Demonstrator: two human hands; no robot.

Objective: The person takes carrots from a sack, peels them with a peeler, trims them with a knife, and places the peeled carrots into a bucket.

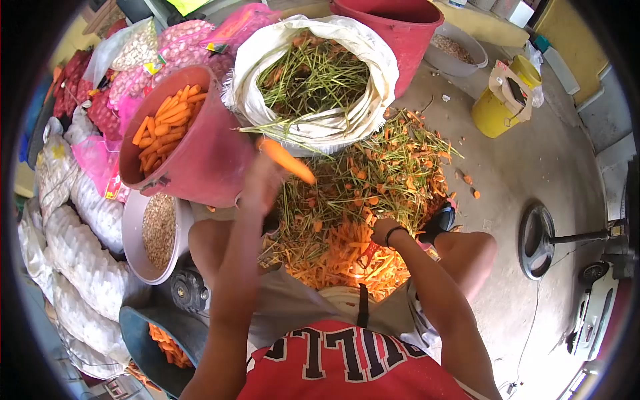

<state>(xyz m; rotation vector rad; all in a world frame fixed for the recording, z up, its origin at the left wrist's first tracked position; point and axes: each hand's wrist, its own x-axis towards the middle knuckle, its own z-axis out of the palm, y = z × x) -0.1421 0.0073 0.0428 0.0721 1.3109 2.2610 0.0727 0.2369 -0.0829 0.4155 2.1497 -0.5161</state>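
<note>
My left hand (265, 175), smeared by motion, is closed on a peeled-looking carrot (292, 165) raised in front of the white sack. Beside my right knee, my right hand (383, 232) is closed just above the heap of scraps; what its fingers hold is too small to make out. Under that hand lie many orange peel strips (353, 250). Farther out spreads a heap of green stems and carrot tops (347, 183). To the left, a tilted red bucket (220, 160) holds many whole carrots (170, 123).
A white sack (250, 80) full of stems stands ahead, with another red bucket (400, 10) behind it. Left are a basin (131, 233) of small pale pieces, bulging white sacks (90, 257) and a dark tub (133, 327) with carrots. A yellow bucket (490, 117) and round stand base (535, 240) are right.
</note>
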